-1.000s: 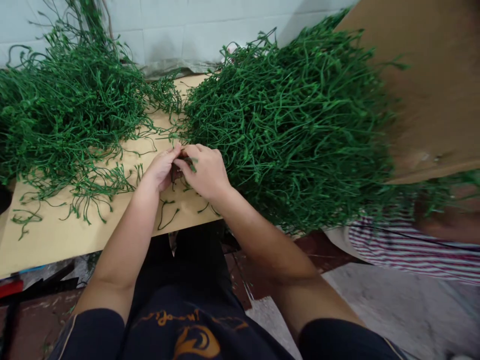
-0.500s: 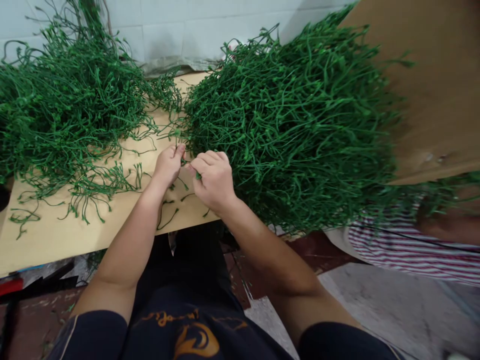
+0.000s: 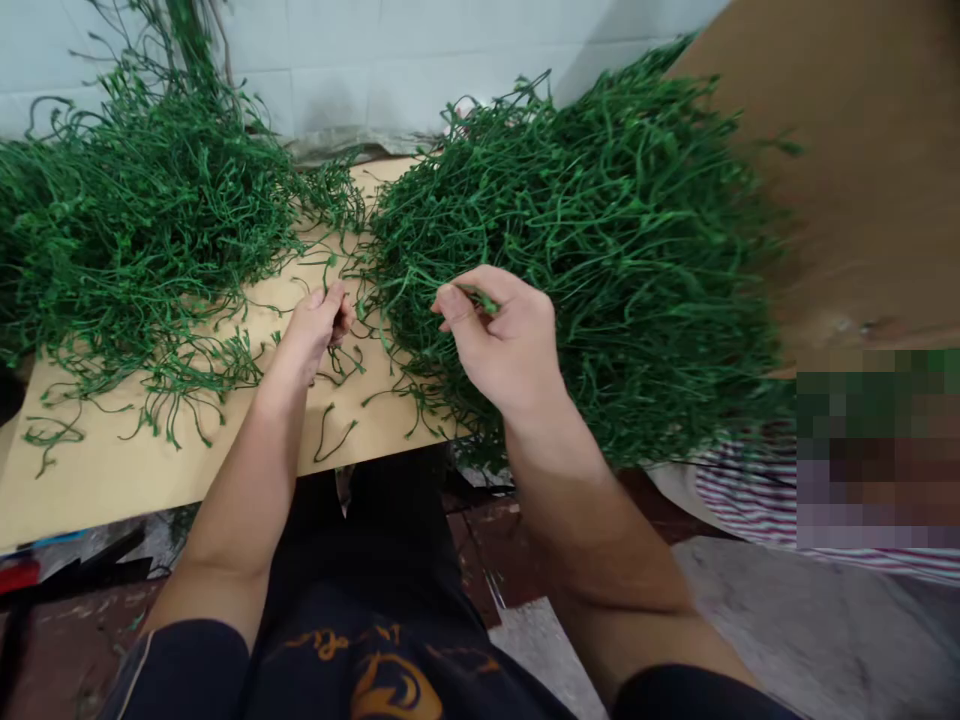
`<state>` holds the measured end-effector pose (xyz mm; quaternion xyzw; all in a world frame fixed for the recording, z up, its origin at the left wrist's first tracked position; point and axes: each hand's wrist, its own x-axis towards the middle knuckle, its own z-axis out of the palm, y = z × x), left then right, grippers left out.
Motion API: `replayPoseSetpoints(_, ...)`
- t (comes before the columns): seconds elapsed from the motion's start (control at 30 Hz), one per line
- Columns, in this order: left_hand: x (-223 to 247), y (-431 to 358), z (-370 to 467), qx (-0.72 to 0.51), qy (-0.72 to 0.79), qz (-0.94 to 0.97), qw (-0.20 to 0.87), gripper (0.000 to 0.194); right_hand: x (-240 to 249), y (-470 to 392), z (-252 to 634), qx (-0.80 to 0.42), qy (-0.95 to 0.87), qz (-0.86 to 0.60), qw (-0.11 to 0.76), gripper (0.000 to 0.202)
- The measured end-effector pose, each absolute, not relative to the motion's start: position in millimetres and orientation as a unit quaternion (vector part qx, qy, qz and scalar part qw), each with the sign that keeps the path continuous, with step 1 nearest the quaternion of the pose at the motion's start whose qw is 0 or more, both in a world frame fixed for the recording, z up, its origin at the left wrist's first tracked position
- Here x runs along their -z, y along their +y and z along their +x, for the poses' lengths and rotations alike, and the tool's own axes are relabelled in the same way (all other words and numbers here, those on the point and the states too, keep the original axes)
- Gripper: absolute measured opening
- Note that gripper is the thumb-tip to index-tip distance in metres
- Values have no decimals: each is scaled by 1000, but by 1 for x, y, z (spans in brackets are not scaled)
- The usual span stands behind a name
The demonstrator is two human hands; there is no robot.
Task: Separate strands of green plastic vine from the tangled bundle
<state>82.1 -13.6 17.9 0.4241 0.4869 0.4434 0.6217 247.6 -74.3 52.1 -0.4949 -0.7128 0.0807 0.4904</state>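
Observation:
My left hand (image 3: 321, 318) is held over the board, fingers closed, with the tip of a thin green stem (image 3: 331, 262) poking up above the thumb. Higher and to the right, my right hand (image 3: 510, 340) curls with thumb and forefinger pinched together. A green sprig (image 3: 484, 299) with a small bud-like end shows inside its palm. Behind it is a large heap of green stems (image 3: 600, 230), thin and curly with knobby tips. Loose green pieces (image 3: 337, 430) lie scattered on the tan board (image 3: 247, 440) around the left hand.
A second heap of green stems (image 3: 165, 210) covers the board's left side. White tiled wall (image 3: 330, 60) rises behind. A brown panel (image 3: 847, 200) stands at the right, with a co-worker in a striped garment (image 3: 742, 490) below it. The board's front edge lies above my lap.
My hands have come apart. The right hand has moved right, over the large heap, with a green sprig in it; the left has shifted slightly left.

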Motion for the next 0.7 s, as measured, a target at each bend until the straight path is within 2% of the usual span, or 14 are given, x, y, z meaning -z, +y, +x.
replayPoseSetpoints(0.23, -18, -23, 89, -378, 350, 474, 714, 33, -40, -68, 251, -126, -734, -504, 439, 37)
replayPoseSetpoints(0.37, -17, -26, 86, -364, 295, 502, 727, 37, -38, -67, 247, -138, -746, -503, 413, 44)
replayPoseSetpoints(0.7, -19, -28, 91, -324, 337, 568, 677, 26, -26, -47, 258, -142, -669, -536, 494, 50)
